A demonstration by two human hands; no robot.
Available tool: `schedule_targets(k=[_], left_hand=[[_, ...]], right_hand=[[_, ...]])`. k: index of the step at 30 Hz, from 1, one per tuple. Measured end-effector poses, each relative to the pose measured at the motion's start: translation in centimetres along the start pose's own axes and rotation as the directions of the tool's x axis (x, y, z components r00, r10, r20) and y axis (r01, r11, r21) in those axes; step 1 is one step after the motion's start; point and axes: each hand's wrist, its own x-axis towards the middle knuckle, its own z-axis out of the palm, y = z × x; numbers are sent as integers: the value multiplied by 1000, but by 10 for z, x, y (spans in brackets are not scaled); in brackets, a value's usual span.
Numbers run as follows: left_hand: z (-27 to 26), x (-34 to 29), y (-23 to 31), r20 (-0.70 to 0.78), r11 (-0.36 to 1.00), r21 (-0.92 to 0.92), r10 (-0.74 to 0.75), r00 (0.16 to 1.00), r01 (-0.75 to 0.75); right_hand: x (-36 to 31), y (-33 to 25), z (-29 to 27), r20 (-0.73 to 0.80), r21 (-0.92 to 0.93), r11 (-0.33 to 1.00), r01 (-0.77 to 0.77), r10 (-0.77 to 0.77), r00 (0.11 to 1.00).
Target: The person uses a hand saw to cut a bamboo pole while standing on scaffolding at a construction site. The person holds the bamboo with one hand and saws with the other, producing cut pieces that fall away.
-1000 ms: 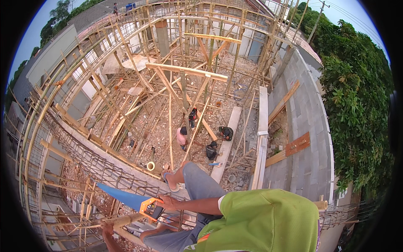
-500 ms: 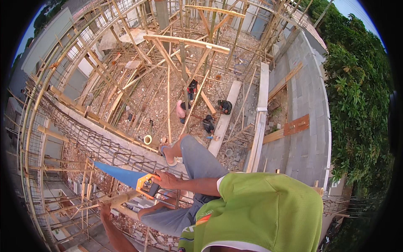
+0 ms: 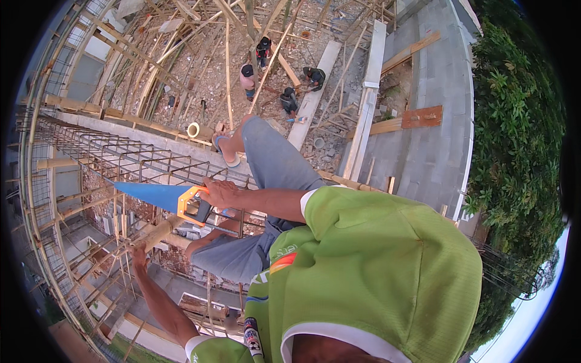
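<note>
- And here we go: our view has tipped downward over the last second, so the whole site slides up the frame, and the handsaw has drifted up and left with it.
- What that means for the work in hand, as we judge it: little so far. Tool and bamboo pole keep nearly the same pairing, and we see no clear sawing stroke.
- The handsaw sits left of centre, above the bamboo pole in the frame; whether the two touch, we cannot tell.
- Its blue blade points left, tip slightly raised, the orange-and-black handle at its right end. The long axis runs almost level across the picture, and we cannot make out the teeth.
- Our right hand stays closed on that handle, its forearm reaching in from the right.
- Our left hand, lower left, is wrapped about the outer end of the bamboo pole, which slants from there up and right.
- Just above the blade runs a steel bar cage; beyond our bent knee, co-workers gather near a pale plank at upper centre.
</note>
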Motion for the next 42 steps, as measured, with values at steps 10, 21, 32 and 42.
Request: schedule_targets(k=[10, 21, 32, 42], left_hand=[[3, -12, 14, 27, 1000, 21, 8, 1000, -9], [0, -26, 23, 135, 998, 62, -10, 991, 2], [3, -59, 18, -76, 983, 154, 110, 991, -97], [21, -63, 53, -61, 981, 162, 115, 991, -104]], right_hand=[[5, 5, 3, -61, -23, 1000, 14, -15, 998], [7, 3, 0, 1, 15, 998, -64, 64, 998], [2, -9, 7, -2, -5, 1000, 30, -30, 1000], [16, 15, 13, -66, -63, 998, 27, -31, 997]])
